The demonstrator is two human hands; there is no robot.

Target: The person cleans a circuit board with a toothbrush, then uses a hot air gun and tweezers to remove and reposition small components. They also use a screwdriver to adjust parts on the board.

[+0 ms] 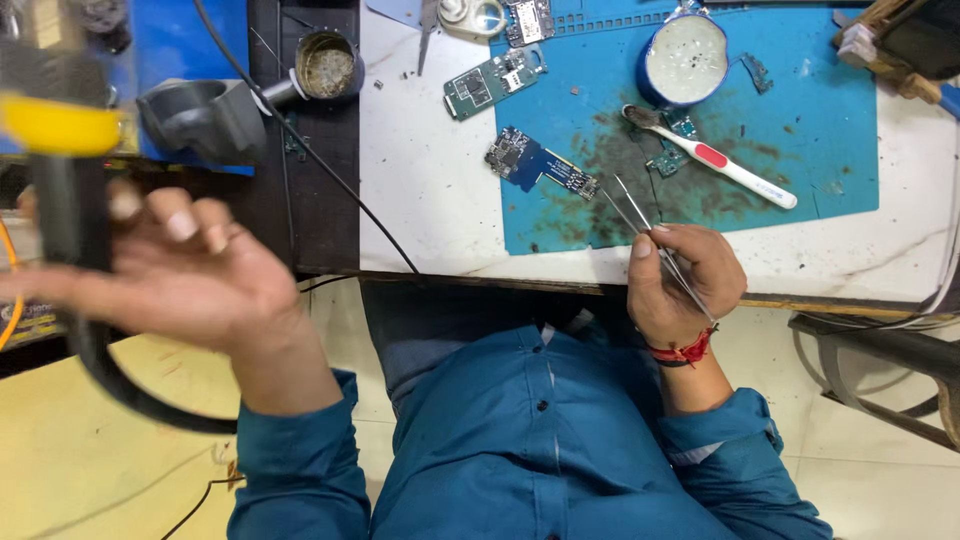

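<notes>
Metal tweezers (640, 225) pinched in the closed right hand (680, 285) at the desk's (420, 190) near edge, tips over a stained blue mat (830, 140). A small circuit board (535, 162) lies just left (toothbrush (715, 160) farther right). The left hand (190, 270), fingers spread, reaches a blurred black tool (65, 215) off the desk.

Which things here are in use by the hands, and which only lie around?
In use:
- tweezers in right hand
- black tool with yellow band at left hand
- blue circuit board near the tweezer tips

Lying about:
- toothbrush
- round tin
- green circuit board
- grey holder
</notes>
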